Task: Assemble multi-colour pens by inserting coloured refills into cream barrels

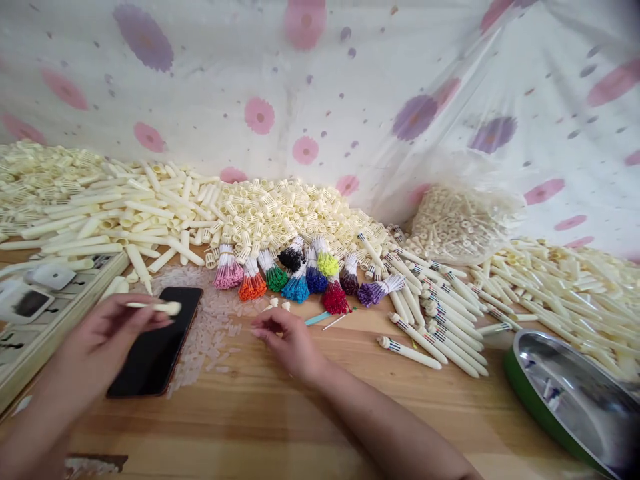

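Pinched in my left hand (120, 327) is a small cream plastic part (167, 308) with a knobbed end, held above a black phone (155, 347). My right hand (287, 343) hovers over the wood with thumb and fingertips pressed together; anything between them is too small to make out. Small clear tube pieces (207, 333) lie scattered between the phone and my right hand. Two little cream parts (280, 305) rest just behind the right fingers. Beyond them stand bundles of colored refills, among them pink (229, 272), orange (253, 283) and red (335, 297) ones.
Cream pen barrels (145, 207) and slotted parts (300, 210) are heaped along the back. Assembled pens (450, 340) lie at the right, near a green-sided metal bowl (530, 400). A power strip (60, 300) is at the left; a plastic bag of parts (460, 220) sits behind.
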`<act>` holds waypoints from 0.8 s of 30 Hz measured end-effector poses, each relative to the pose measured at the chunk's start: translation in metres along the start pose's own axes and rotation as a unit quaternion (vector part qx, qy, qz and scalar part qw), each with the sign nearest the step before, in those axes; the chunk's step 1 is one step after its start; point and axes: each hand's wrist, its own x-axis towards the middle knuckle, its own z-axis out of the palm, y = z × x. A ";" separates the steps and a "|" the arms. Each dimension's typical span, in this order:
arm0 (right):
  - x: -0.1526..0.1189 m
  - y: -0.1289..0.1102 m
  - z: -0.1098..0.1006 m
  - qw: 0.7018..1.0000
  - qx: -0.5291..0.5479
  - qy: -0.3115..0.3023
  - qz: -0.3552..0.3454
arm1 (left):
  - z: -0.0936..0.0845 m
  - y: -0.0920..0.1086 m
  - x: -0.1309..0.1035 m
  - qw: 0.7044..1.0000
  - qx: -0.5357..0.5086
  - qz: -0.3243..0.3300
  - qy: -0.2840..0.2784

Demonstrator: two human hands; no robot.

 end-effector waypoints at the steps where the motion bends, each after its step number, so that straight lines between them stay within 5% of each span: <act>1: 0.002 0.001 0.000 0.998 0.059 0.017 0.022 | 0.023 0.009 -0.006 0.994 -0.099 -0.033 -0.037; 4: 0.007 0.005 -0.002 0.981 0.175 0.060 0.059 | 0.077 0.016 -0.019 0.937 -0.290 -0.161 -0.114; 7: 0.010 0.007 -0.007 0.976 0.191 0.080 0.073 | 0.103 0.008 -0.023 0.883 -0.364 -0.252 -0.153; 13: 0.008 0.011 -0.014 0.996 -0.017 0.077 0.034 | 0.110 0.000 -0.029 0.850 -0.395 -0.321 -0.137; 24: 0.004 0.003 -0.016 0.969 -0.234 0.062 -0.056 | 0.111 0.000 -0.028 0.832 -0.417 -0.344 -0.122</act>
